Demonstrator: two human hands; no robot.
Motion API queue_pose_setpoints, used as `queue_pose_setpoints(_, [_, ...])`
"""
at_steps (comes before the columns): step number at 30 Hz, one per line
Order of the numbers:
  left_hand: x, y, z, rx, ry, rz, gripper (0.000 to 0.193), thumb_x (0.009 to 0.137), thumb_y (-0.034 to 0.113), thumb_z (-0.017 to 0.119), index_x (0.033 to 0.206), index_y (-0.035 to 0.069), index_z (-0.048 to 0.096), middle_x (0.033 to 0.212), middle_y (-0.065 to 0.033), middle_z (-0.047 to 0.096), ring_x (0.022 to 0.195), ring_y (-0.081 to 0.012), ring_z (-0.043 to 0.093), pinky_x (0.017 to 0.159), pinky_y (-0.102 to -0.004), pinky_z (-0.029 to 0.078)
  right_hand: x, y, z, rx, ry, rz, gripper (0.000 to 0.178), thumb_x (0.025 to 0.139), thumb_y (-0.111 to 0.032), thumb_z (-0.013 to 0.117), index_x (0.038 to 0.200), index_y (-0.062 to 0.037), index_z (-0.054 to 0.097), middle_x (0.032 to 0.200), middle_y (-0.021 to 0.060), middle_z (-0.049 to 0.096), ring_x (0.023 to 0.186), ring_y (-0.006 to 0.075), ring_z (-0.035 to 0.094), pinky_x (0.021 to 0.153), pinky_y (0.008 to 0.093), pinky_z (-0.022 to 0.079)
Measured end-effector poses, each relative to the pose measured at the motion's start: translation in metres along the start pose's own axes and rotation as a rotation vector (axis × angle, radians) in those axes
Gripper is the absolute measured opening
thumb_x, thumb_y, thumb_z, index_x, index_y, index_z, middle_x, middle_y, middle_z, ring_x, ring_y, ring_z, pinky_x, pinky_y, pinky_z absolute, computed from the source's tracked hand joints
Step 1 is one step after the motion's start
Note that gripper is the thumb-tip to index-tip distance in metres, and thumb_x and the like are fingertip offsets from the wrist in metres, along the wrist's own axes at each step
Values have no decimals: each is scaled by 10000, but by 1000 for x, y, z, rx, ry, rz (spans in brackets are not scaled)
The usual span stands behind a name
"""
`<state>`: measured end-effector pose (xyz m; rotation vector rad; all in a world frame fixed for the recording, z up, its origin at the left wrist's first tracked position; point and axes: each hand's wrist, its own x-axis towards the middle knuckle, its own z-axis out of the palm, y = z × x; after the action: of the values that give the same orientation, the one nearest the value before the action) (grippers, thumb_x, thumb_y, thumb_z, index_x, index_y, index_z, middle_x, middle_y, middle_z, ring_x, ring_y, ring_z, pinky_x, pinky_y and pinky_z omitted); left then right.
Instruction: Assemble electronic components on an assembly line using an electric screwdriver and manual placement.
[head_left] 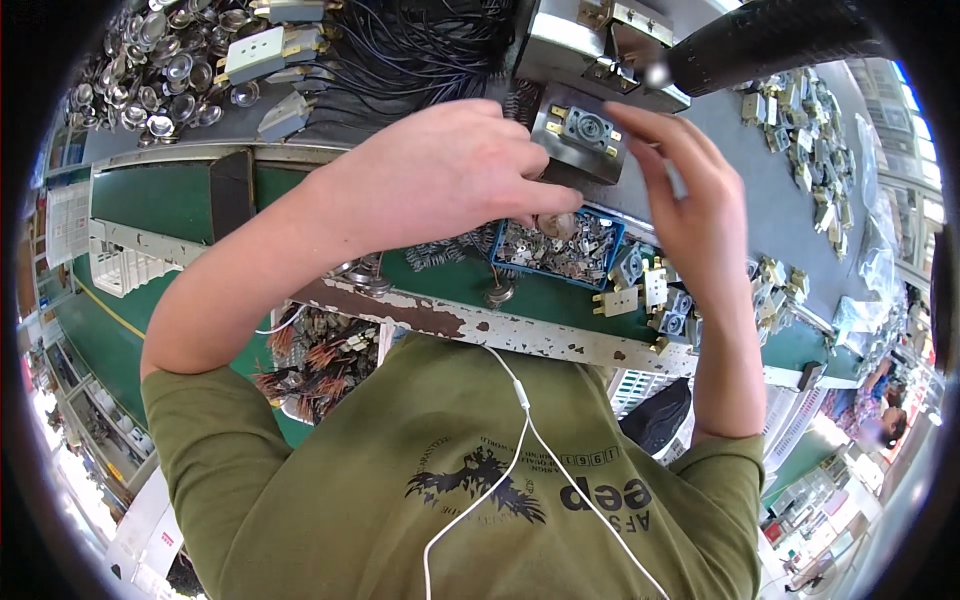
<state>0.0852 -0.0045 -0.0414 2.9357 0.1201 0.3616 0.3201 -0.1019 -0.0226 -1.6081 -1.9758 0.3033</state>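
On a steel block [570, 160] under the press head lies a grey square part [588, 128] with a round centre and brass terminals. My left hand [450, 165] is curled just left of the block. Under its thumb, a small round metal cap [556, 225] appears pinched; the other fingertips are hidden behind the hand. My right hand [700, 195] stands at the block's right side, its fingers apart and bent toward the grey part, slightly blurred, with nothing seen in them. Below my hands sits a blue tray [507, 262] of small metal pieces.
Round metal caps [165, 75] are heaped at the far left beside black wires [420, 55]. A thick black tube [780, 45] reaches in at upper right. Grey parts with brass terminals [822, 165] lie at right; more [655, 290] are beside the tray. A chipped bench edge [480, 325] runs before me.
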Motion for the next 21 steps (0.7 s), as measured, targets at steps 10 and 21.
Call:
queue_pose_setpoints(10, [-1,5,-2,-61,-15,-11,396,879,231,700,1273,275,692,784,23,569,806,-162,612,751,-327,462,12,12,22,-173,66,-147,197,842,-15,761,1027,-81,773,954,73,769,879,256,707,781,354,567])
queue_pose_setpoints(21, [2,-1,-6,-193,-26,-41,396,904,258,722,1299,254,695,828,8,611,840,-187,622,765,-337,471,4,19,26,109,87,62,179,828,8,779,994,-52,750,1058,44,781,853,182,673,721,289,500])
